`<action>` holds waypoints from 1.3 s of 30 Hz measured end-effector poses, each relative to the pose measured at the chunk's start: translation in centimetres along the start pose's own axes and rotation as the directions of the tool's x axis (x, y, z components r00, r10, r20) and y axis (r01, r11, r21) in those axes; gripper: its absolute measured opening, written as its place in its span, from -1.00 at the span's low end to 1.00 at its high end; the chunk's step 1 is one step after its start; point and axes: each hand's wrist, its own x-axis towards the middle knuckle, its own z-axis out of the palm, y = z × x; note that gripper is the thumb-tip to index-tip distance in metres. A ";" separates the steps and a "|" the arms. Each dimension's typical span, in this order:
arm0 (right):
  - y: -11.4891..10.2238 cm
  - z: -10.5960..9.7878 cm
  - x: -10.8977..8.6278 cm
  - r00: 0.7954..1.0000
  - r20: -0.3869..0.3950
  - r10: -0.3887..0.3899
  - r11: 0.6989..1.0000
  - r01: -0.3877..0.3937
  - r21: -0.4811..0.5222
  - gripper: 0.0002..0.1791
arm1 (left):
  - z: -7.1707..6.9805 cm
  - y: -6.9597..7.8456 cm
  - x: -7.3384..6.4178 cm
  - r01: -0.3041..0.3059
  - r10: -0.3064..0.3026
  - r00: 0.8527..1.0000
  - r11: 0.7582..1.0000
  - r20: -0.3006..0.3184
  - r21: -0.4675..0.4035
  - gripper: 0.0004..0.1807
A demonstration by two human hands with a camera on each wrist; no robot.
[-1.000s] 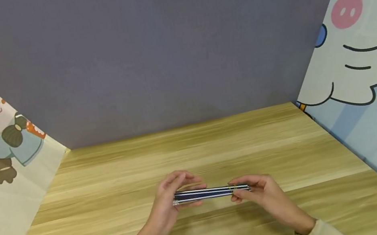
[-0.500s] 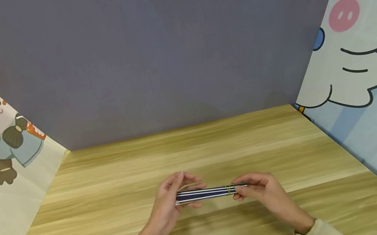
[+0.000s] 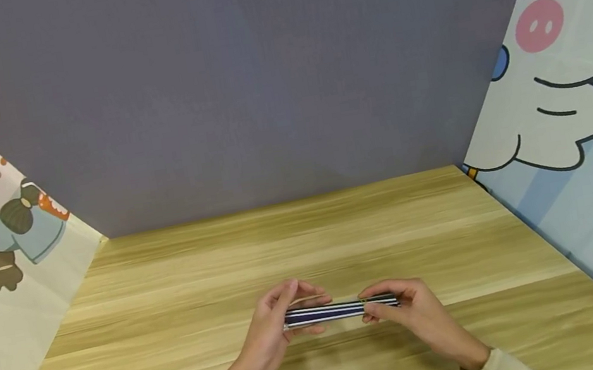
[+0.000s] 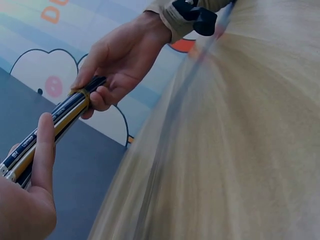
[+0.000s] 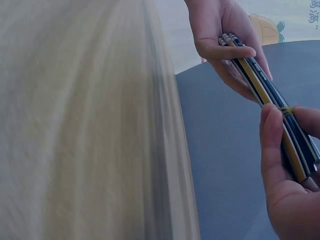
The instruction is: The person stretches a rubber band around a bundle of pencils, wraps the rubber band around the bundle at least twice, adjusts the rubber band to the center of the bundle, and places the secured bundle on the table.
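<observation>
A bundle of pencils (image 3: 324, 314), dark blue, white and yellow striped, is held level above the table between both hands. My left hand (image 3: 265, 324) grips its left end, with the thumb and fingers on either side of the pencils. My right hand (image 3: 416, 311) pinches the bundle near the other end between thumb and fingers. There a yellow rubber band (image 5: 286, 110) wraps the pencils, right at the right fingertips. In the right wrist view, metal-ringed pencil ends (image 5: 230, 39) show in the left hand. The right hand partly covers the opposite ends.
Beneath the hands lies a wood-grain table (image 3: 200, 270). A grey panel (image 3: 270, 86) rises behind it. Cartoon-printed walls stand on both sides, the left wall (image 3: 24, 328) pale and the right wall (image 3: 581, 200) blue and white.
Both hands and the bundle have shifted slightly right and nearer the person. The right fingertips, just right of the rubber band half a second ago, are now at it.
</observation>
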 end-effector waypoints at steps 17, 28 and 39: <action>-0.1 -0.7 -0.1 1.000 -0.003 0.003 0.999 -0.003 -0.037 -0.74 | 0.3 -0.2 -0.2 -0.055 0.056 0.997 0.998 0.053 -0.016 -0.58; -0.2 0.2 -0.3 0.991 0.130 0.010 1.000 -0.008 -0.017 -0.76 | 1.0 -0.9 -0.8 0.000 0.000 0.994 1.000 0.108 0.005 -0.55; -0.7 -1.1 -0.4 0.996 0.094 0.004 0.989 0.010 -0.147 -0.72 | 0.8 -0.3 -0.5 0.007 -0.007 0.998 1.000 0.068 0.003 -0.53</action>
